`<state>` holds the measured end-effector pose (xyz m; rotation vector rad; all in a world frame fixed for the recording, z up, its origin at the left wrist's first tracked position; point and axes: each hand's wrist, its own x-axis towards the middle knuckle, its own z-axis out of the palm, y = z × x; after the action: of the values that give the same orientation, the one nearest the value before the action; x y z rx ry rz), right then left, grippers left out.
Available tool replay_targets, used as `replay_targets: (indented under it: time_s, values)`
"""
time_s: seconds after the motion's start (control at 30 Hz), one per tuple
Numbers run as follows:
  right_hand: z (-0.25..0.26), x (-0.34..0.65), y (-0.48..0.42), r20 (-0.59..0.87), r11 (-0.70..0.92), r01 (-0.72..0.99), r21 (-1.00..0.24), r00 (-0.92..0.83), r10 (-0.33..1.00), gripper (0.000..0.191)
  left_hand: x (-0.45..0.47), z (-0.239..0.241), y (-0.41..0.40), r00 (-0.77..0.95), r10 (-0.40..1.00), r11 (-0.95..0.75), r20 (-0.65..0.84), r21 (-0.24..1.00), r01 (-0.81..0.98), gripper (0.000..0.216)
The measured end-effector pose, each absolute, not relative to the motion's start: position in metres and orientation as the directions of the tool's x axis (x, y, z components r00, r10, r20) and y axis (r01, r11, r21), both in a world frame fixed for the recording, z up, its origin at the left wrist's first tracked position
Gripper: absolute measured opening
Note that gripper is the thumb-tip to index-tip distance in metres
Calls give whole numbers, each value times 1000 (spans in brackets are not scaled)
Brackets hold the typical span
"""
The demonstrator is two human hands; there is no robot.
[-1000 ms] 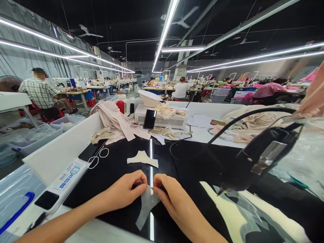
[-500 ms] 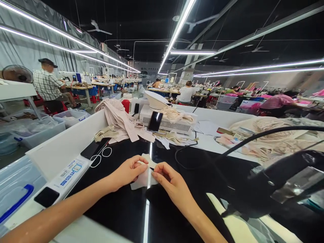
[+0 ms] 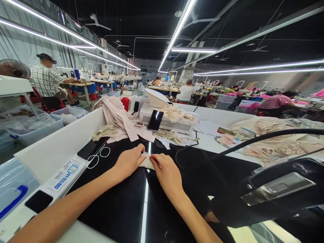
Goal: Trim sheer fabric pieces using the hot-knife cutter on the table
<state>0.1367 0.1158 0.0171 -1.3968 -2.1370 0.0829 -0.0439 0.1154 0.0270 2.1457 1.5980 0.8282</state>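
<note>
Over the glossy black table top (image 3: 121, 206), a small pale cream piece of cloth (image 3: 146, 164) is held between both hands. At its left edge my left hand (image 3: 130, 161) pinches it between thumb and fingers. My right hand (image 3: 167, 172) grips the opposite side with thumb and fingertips, close to the left one. The fingers cover much of the cloth, so its full outline is hidden.
A black machine arm (image 3: 263, 192) and cable (image 3: 253, 138) stand at right. Behind lie beige strips (image 3: 118, 118), a leaning phone (image 3: 155, 120) and a white vented box (image 3: 177, 125). Left are a white ledge (image 3: 63, 135) and another phone (image 3: 39, 201). Co-workers sit farther off.
Both hands have moved farther from me with the cloth. Less of the cloth shows now; its lower part is out of sight. The black machine arm appears in a different position.
</note>
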Motion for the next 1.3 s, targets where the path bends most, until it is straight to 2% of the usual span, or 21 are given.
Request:
replay_targets:
  time_s: [0.2,0.33,0.47,0.6,0.73,0.9,1.0,1.07,1.17,1.3]
  values:
    - [5,137,124,423,456,864,-212,-340,840,21,-38,22,119,233,943,-306,235,349,886,15]
    - [1,135,127,414,459,868,-190,-353,839,24,-38,19,122,265,939,-315,221,238,919,20]
    - [10,128,118,391,440,878,-188,-344,854,26,-41,13,122,311,919,-356,241,174,918,15]
    - [28,122,86,399,491,845,-214,-383,833,18,-48,8,122,364,880,-419,306,137,897,18]
    - [39,129,27,400,608,735,-300,-482,780,6,-53,10,119,401,830,-468,387,93,879,24]
    - [31,183,-39,374,630,662,-406,-508,776,10,-51,17,109,483,757,-552,440,34,833,34]
    - [19,234,-60,292,423,731,-536,-310,905,20,-43,18,101,565,702,-630,434,9,776,35]
    - [12,268,-69,317,195,792,-579,-2,949,22,-35,17,94,615,663,-680,427,1,733,35]
    - [10,306,-77,300,-25,815,-579,242,923,28,-14,15,76,695,601,-756,396,-1,654,31]
    - [15,325,-77,280,-181,794,-580,403,871,34,20,11,41,812,496,-851,309,-16,525,22]
